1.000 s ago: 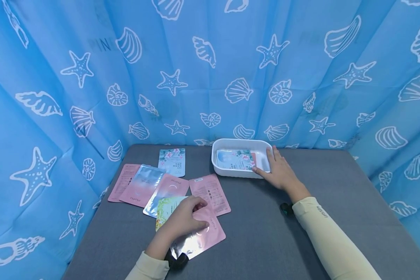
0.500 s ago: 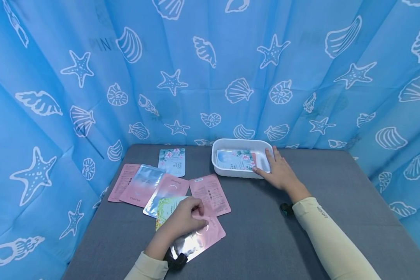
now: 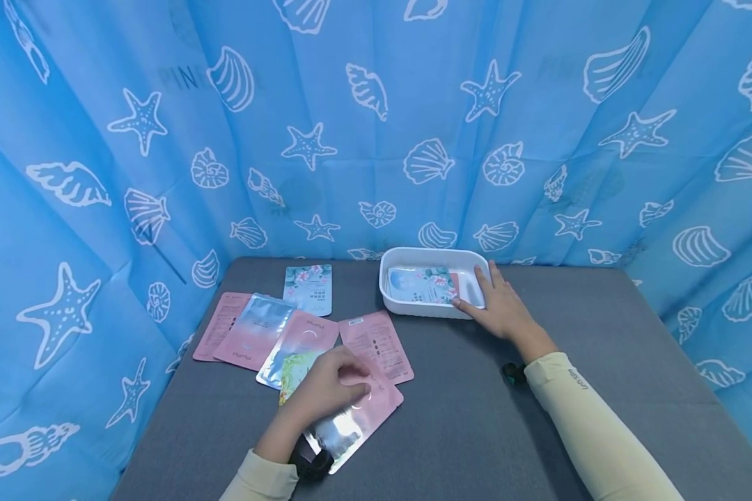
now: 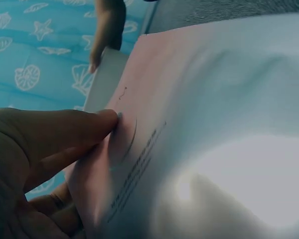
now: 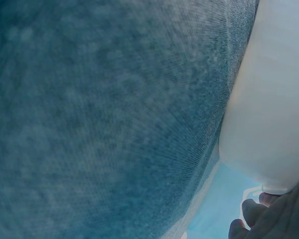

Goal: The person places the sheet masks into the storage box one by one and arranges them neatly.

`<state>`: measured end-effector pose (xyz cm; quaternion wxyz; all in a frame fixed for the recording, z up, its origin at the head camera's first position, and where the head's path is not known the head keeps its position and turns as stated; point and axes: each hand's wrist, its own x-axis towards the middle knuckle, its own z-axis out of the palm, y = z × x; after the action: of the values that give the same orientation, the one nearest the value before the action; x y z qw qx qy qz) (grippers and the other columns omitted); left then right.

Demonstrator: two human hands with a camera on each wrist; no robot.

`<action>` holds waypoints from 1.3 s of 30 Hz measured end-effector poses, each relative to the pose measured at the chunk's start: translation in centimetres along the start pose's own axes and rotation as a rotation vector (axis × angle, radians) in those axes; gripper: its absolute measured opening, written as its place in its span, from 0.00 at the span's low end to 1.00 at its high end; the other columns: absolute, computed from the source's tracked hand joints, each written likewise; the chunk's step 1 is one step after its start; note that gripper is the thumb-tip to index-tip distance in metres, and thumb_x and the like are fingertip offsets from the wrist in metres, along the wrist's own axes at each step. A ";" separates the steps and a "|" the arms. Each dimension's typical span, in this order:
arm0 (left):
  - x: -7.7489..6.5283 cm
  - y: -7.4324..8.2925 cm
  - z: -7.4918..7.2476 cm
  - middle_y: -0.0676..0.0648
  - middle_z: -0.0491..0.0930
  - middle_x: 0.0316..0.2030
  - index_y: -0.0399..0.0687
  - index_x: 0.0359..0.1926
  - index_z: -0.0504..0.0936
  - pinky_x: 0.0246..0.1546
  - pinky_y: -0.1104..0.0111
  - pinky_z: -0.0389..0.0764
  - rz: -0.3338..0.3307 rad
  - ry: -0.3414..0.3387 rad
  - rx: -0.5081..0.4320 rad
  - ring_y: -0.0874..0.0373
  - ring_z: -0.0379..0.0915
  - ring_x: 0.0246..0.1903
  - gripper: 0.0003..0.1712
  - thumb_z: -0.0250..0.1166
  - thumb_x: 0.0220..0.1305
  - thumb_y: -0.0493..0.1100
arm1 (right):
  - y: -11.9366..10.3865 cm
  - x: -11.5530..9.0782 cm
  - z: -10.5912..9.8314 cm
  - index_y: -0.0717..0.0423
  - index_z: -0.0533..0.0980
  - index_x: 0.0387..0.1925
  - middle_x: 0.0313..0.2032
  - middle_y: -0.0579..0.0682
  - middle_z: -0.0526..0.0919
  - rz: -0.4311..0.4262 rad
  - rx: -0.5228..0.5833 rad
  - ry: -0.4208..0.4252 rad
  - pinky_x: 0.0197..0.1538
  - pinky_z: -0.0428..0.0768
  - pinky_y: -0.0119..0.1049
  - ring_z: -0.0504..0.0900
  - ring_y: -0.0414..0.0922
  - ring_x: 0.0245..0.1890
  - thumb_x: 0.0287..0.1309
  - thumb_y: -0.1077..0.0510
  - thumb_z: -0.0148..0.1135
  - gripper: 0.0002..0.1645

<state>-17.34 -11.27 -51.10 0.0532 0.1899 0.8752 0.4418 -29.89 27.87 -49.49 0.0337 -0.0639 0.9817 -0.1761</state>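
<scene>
My left hand pinches the edge of a pink and silver face mask sachet between thumb and fingers. In the left wrist view the sachet stands tilted, its printed face showing. Beneath that hand lies a green and yellow sachet, partly hidden. My right hand rests on the right end of a white plastic basin, fingers spread at the rim and thumb on its front edge. Inside the basin lies a pale blue floral sachet, with a bit of pink beside it.
Around the left hand lie a pink sachet, a silver and pink one, a blue and pink one, another pink one and a floral one. A blue curtain hangs behind the grey table.
The held sachet has risen slightly and tilted, its lower corner shifting, as the left hand moved a little up and away. The right hand and basin have stayed put.
</scene>
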 end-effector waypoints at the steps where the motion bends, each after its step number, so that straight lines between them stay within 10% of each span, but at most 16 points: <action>1: 0.0 0.0 -0.1 0.58 0.83 0.43 0.56 0.43 0.91 0.53 0.63 0.81 0.002 0.007 -0.010 0.62 0.77 0.45 0.11 0.80 0.59 0.44 | 0.0 0.0 0.0 0.49 0.35 0.86 0.85 0.63 0.29 0.001 0.000 -0.001 0.76 0.50 0.77 0.44 0.78 0.81 0.65 0.14 0.43 0.67; 28: 0.3 2.9 -2.4 0.63 0.83 0.56 0.68 0.49 0.87 0.71 0.52 0.75 0.015 0.082 -0.231 0.61 0.76 0.63 0.17 0.78 0.63 0.41 | 0.1 0.0 0.2 0.50 0.35 0.86 0.85 0.64 0.30 -0.005 0.013 0.013 0.76 0.51 0.77 0.45 0.77 0.81 0.65 0.15 0.44 0.68; 39: 1.6 3.7 -3.3 0.58 0.84 0.59 0.62 0.51 0.86 0.62 0.66 0.81 0.062 0.162 -0.284 0.57 0.78 0.59 0.17 0.78 0.64 0.42 | -0.1 -0.2 0.0 0.57 0.33 0.85 0.85 0.65 0.30 0.003 0.001 0.011 0.78 0.48 0.74 0.44 0.76 0.81 0.65 0.15 0.44 0.71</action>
<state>-18.57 -11.14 -46.06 -0.0049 0.1713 0.7989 0.5765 -29.72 27.83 -49.41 0.0284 -0.0614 0.9819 -0.1768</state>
